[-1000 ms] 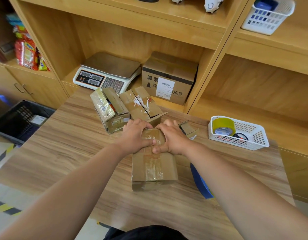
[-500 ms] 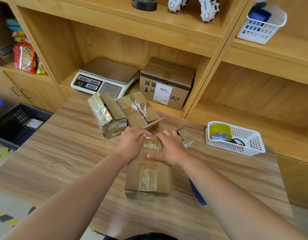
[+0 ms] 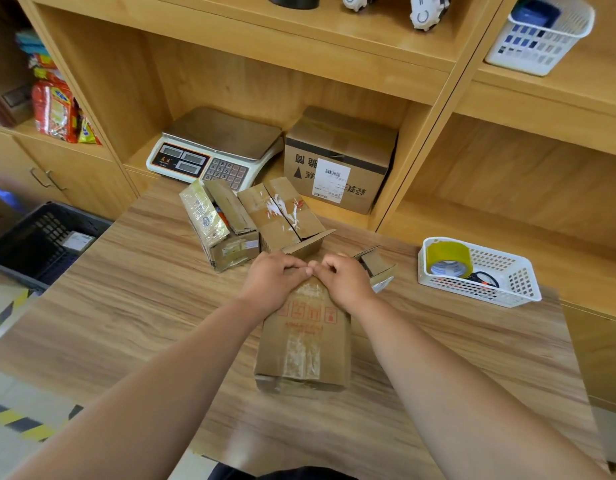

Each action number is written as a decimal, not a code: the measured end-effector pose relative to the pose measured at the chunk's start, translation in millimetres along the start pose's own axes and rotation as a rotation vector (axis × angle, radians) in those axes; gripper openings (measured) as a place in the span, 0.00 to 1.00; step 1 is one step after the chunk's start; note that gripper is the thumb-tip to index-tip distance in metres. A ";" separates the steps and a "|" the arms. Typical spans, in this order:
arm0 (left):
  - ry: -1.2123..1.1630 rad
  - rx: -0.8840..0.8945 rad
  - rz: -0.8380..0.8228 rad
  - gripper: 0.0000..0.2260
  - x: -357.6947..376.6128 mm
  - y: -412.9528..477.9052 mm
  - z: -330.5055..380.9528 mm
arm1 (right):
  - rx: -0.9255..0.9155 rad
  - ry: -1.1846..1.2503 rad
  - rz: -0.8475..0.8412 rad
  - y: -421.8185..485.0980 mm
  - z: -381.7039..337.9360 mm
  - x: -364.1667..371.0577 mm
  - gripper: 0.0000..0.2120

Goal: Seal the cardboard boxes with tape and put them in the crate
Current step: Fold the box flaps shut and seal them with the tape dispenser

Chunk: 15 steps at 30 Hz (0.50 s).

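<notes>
On the wood-grain table (image 3: 154,306), the small brown cardboard box (image 3: 304,344) was gripped at its far end by curled fingers of the left hand (image 3: 271,284) and right hand (image 3: 346,284), seemingly so its flaps were held closed for taping.

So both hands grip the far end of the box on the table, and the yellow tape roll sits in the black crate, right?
Not quite. The left hand and right hand do grip the far end of the box, but the yellow tape roll sits in the white basket, not the black crate, as the head view shows.
</notes>
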State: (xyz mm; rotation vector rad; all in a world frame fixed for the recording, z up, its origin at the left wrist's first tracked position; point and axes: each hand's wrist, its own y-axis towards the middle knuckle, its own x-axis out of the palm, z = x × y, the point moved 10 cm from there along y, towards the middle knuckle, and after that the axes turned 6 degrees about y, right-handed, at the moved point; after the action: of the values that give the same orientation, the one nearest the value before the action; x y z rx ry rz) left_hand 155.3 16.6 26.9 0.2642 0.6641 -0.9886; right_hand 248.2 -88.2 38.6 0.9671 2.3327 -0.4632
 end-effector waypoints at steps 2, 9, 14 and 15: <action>-0.067 -0.028 -0.002 0.03 -0.6 2.9 0.3 | 0.001 0.074 0.003 2.4 1.9 2.6 0.22; -0.046 -0.073 -0.015 0.12 5.4 10.6 -0.3 | 0.006 0.084 -0.013 5.0 4.5 6.0 0.22; -0.035 -0.051 -0.007 0.15 5.3 11.0 -0.9 | -0.095 -0.181 -0.051 -2.6 -9.0 6.3 0.14; -0.033 -0.049 -0.003 0.15 4.8 11.2 -0.5 | -0.124 -0.231 -0.081 -4.2 -11.6 7.1 0.13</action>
State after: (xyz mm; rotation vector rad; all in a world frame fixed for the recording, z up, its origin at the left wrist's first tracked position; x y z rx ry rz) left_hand 166.2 19.5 22.6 0.2033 0.6575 -0.9762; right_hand 236.8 -81.4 43.7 0.7226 2.1690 -0.4327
